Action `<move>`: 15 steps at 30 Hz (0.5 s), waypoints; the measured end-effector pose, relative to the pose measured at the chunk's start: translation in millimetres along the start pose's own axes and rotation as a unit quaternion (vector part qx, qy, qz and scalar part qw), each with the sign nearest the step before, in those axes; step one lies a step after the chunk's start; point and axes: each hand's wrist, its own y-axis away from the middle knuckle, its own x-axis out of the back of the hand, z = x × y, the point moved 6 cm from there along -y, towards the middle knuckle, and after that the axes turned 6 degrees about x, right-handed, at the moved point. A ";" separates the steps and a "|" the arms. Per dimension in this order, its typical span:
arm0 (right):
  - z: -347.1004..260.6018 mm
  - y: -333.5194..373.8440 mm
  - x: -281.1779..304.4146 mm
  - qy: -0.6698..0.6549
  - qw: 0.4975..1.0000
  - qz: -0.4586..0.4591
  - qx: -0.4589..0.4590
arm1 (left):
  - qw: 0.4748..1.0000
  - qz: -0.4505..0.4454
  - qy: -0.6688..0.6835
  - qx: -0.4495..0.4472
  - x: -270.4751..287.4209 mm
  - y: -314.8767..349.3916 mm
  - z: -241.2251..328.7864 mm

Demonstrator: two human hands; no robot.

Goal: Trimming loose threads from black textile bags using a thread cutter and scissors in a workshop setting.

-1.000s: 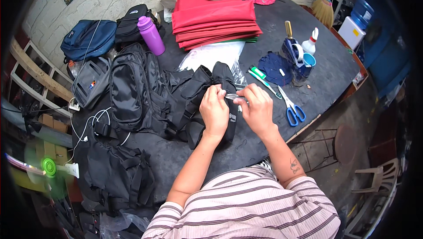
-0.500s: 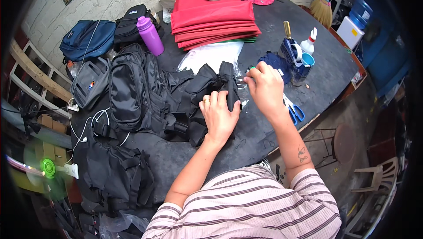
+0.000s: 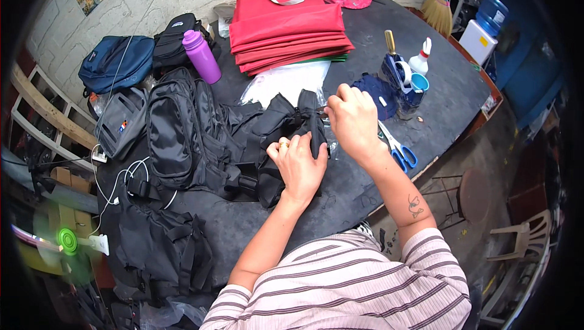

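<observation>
A black backpack (image 3: 175,135) lies on the dark table, its padded shoulder straps spread toward the right. My left hand (image 3: 299,166) is closed on one black backpack strap (image 3: 309,106), with the thumb along its right edge. Just right of that strap, my right hand (image 3: 354,123) is closed in a pinch, fingertips close to the strap's edge. Whatever those fingers hold is hidden behind the knuckles. Blue-handled scissors (image 3: 403,152) lie beside my right wrist.
Behind the straps sits a stack of folded red fabric (image 3: 289,29) over clear plastic. A purple bottle (image 3: 202,57), several other bags, a navy holder (image 3: 398,90), a spray bottle (image 3: 420,59) and a tape roll surround the work. A green-centred fan (image 3: 68,240) is blurred at left.
My right hand has moved left, closer to the strap. A small green bit seen at its fingertips before is now hidden. The left hand keeps its hold, and the view has shifted slightly.
</observation>
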 end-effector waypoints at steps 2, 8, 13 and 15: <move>-0.6 0.9 -1.0 0.006 1.000 -0.005 0.004 | 1.000 -0.006 -0.002 0.004 -1.0 -0.3 0.3; -14.7 13.8 2.9 -0.002 0.999 -0.049 0.011 | 1.000 -0.010 -0.013 0.005 -3.1 -0.4 -1.6; -18.1 17.1 15.1 -0.036 0.998 -0.057 -0.004 | 1.000 -0.001 -0.013 0.004 -2.4 -0.5 -2.8; -12.4 13.2 12.7 -0.020 0.999 -0.041 -0.015 | 1.000 0.013 -0.017 -0.003 -1.0 -0.7 -1.1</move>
